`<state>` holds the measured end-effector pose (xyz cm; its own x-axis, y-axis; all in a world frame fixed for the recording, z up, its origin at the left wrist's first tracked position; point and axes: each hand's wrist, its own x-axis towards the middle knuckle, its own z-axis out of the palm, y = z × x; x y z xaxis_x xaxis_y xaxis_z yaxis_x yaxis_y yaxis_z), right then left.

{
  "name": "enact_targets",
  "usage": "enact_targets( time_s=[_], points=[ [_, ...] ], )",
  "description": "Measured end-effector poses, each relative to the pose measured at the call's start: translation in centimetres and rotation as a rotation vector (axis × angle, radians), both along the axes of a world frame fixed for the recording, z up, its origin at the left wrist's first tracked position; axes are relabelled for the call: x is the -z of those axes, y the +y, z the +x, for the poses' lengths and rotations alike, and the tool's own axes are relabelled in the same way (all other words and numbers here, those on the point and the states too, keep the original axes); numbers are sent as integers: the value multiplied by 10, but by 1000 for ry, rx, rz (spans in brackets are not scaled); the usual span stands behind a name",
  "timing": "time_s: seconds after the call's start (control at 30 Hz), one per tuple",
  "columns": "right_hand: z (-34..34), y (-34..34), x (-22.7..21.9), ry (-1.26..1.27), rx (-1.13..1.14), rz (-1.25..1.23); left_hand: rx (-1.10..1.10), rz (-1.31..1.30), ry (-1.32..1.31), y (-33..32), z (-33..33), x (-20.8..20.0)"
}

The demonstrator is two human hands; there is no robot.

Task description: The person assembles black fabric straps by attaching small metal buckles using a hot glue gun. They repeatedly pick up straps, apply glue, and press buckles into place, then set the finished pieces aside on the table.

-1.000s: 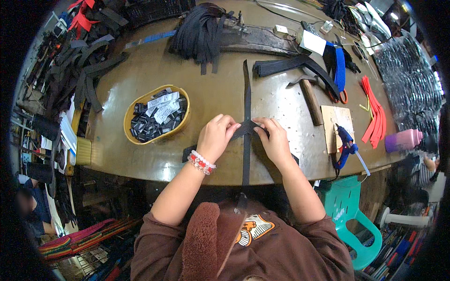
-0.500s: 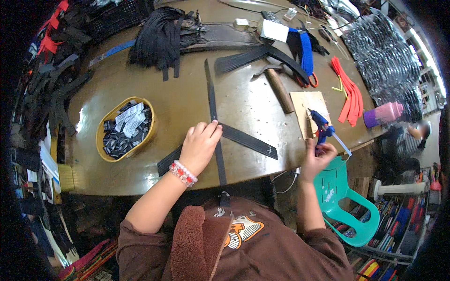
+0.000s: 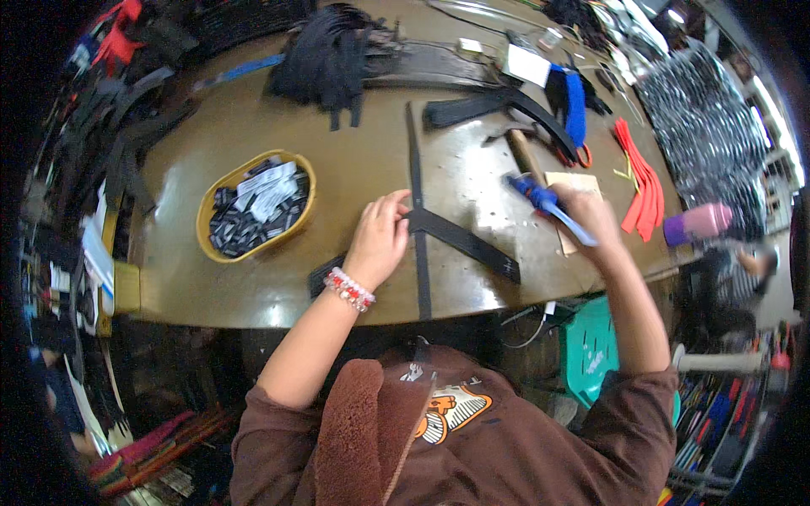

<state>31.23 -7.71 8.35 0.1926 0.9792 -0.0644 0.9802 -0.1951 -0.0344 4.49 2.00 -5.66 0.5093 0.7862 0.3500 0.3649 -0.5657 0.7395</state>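
Note:
A narrow black webbing strap (image 3: 414,160) runs away from me across the table. A wider ribbed black strap (image 3: 468,243) slants off to the right from where the two meet; another black end shows beneath my left wrist. My left hand (image 3: 381,240), with a beaded bracelet at its wrist, lies beside this junction. Its fingers are bent and slightly apart, their tips at the edge of the straps. My right hand (image 3: 591,215) grips a blue glue gun (image 3: 531,192), raised above the table with its nozzle toward the left. A pale glue stick (image 3: 574,226) sticks out of its back.
A yellow basket (image 3: 313,190) of small black pieces and white labels stands left. Behind the glue gun lie a hammer (image 3: 523,153), cardboard (image 3: 578,180) and black straps (image 3: 464,110). Red straps (image 3: 645,190) and a pink-purple bottle (image 3: 699,224) are at right, above a green chair (image 3: 588,354).
My right hand has taken up the glue gun from the cardboard and carried it left toward the straps. My left fingers have loosened at the strap junction. The whole view has shifted slightly.

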Motion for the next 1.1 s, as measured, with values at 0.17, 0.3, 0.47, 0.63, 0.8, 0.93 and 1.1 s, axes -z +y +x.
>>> enact_targets(
  time_s=[0.17,0.3,0.47,0.63,0.8,0.93,1.1],
  points=[
    [-60,10,50,371,-184,157,4,-16,-38,1,-1,2],
    [-62,13,52,290,-199,228,17,-10,-59,1,-1,2],
    [-70,30,49,184,-165,244,11,-27,-47,1,-1,-1],
    [-71,26,57,-4,-256,208,11,-1,-41,1,-2,2],
    [-7,-21,81,370,172,702,8,43,-13,-3,0,-1],
    [64,-69,118,366,608,838,60,33,13,-3,-13,-27],
    [74,-111,153,2,698,510,-328,238,249,39,-91,-73]
  ],
)
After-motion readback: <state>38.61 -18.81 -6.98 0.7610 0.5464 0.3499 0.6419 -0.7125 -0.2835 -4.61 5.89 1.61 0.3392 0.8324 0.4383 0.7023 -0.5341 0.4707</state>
